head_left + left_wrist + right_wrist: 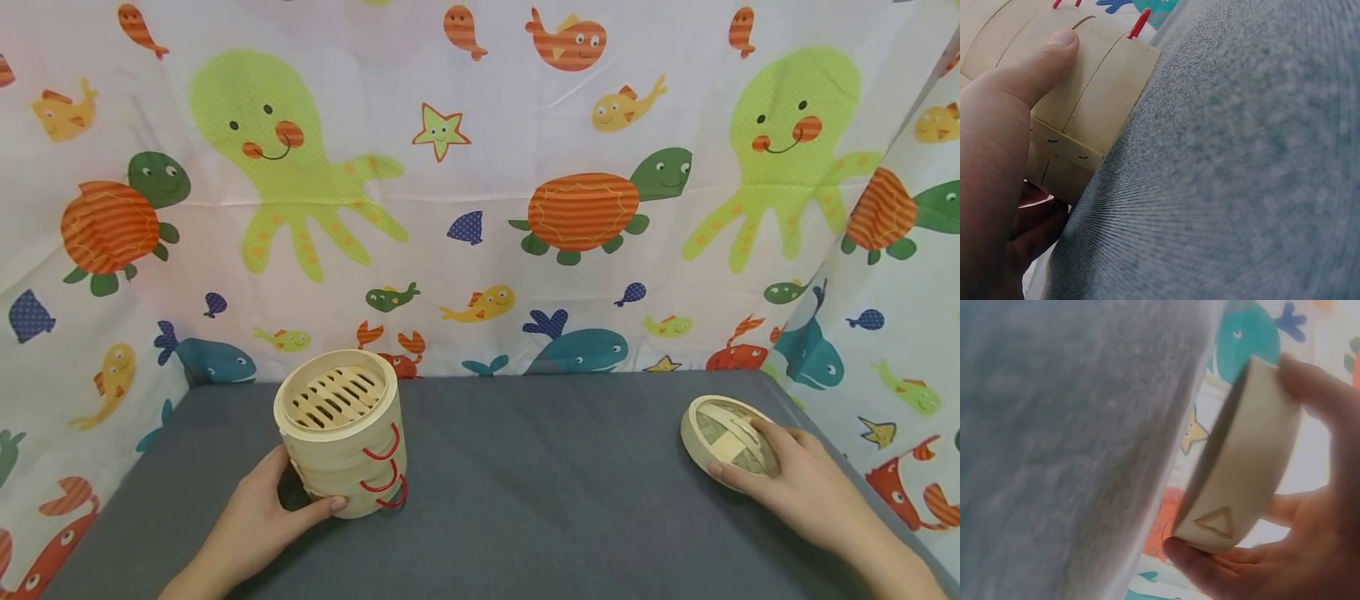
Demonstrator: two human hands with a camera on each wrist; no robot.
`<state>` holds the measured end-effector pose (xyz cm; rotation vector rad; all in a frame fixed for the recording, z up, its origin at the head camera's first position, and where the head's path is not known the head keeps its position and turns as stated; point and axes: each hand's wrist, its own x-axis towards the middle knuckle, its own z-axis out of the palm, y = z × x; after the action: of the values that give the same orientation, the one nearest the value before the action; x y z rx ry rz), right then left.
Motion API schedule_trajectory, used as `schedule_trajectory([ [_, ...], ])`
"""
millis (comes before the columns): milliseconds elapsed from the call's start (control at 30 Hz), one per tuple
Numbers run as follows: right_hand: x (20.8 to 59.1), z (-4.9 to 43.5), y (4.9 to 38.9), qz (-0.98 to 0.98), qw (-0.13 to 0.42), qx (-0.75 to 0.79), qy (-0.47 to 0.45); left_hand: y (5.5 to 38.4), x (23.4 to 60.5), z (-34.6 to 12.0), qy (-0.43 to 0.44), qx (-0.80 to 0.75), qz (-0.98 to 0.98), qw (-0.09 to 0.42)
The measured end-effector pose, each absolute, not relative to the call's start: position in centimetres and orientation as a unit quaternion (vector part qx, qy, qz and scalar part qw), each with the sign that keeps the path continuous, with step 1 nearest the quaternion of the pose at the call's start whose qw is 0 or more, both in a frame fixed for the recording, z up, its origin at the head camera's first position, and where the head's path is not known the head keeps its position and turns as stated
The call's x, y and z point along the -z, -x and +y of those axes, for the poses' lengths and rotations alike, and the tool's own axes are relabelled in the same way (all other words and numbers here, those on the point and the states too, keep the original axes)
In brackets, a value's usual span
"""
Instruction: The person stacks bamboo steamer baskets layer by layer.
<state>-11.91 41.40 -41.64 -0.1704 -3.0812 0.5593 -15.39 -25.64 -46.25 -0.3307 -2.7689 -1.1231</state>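
On the left of the grey cloth stands a stack of bamboo steamer baskets [337, 471], its slatted top uncovered and red cord loops [390, 479] on its side. My left hand [258, 508] grips the stack low down, thumb on the front and fingers round the far left side. The left wrist view shows that thumb [1054, 59] against the bamboo wall [1104, 94]. Far to the right, my right hand [802, 479] holds the woven bamboo lid [731, 437] by its rim, fingers and thumb on opposite sides. Tilted in the right wrist view, the lid [1247, 462] appears raised off the cloth.
A dark grey cloth [540, 467] covers the table between the two hands. Behind it and at both sides hangs a white curtain [495, 275] printed with sea animals, close to the table's back edge.
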Motion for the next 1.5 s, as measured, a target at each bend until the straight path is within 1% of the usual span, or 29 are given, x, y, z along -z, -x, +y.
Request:
schedule_trajectory([
  [333,39.5,36.9,12.9,-0.977,0.041,-0.207,0.039,15.4,46.2,-25.5,0.109,0.377,-0.918,0.063],
  [667,37.7,31.7,14.0,-0.967,0.076,-0.242,-0.008,15.2,46.1,-25.7,0.11,0.376,-0.918,0.066],
  [967,36.1,28.9,14.1,-0.961,0.113,-0.249,-0.044,15.4,46.2,-25.7,0.109,0.374,-0.919,0.067],
  [1233,35.5,27.1,14.1,-0.953,0.122,-0.27,-0.066,15.4,46.3,-25.6,0.112,0.376,-0.917,0.067],
  [1500,34.9,24.0,14.8,-0.941,0.129,-0.297,-0.096,15.4,46.3,-25.7,0.114,0.369,-0.919,0.077],
])
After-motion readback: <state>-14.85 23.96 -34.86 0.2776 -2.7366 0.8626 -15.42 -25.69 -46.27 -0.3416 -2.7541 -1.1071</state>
